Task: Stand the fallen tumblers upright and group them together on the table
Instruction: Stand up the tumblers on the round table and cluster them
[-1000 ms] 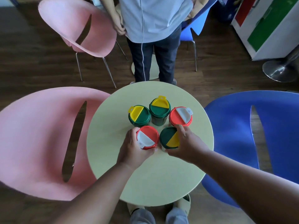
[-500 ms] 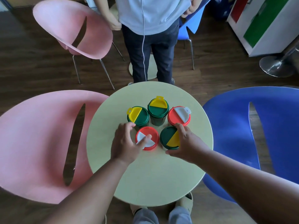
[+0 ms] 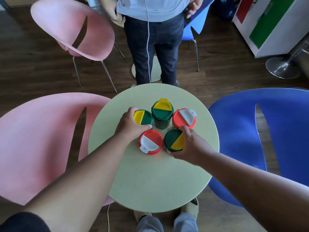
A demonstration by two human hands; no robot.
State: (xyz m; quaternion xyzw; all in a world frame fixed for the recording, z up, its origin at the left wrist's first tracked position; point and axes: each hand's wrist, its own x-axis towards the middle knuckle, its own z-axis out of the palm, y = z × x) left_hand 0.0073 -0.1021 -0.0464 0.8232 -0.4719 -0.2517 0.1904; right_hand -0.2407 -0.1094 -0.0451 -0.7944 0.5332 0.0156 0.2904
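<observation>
Five lidded tumblers stand upright in a tight ring near the middle of the round table (image 3: 150, 181), and most of their bodies are hidden under their own lids; only the dark green wall of the far cup (image 3: 162, 113) at 12 o'clock shows. Going left to right: the left hand (image 3: 129, 125) covers the 10 o'clock cup (image 3: 145, 117), a green lid with a yellow flap, its fingers curled over the lid's left edge and the thumb lying along its near rim, so the cup's side is out of sight and whether the grip is firm cannot be told. Just beside that thumb, at 7 o'clock, the near red cup (image 3: 151, 142) with a white flap stands free of both hands. The right hand (image 3: 192, 145) wraps the 5 o'clock cup (image 3: 173, 140), green and yellow, from the right, fingers over the far rim and thumb under the near rim, hiding its right side. At 2 o'clock the far red cup (image 3: 184, 118) nearly touches the right fingertips. Half a second earlier the left hand was on the near red cup; it now sits farther back on the 10 o'clock cup, while the right hand keeps its hold. A person (image 3: 155, 39) standing at 12 o'clock is cut off at the top edge.
</observation>
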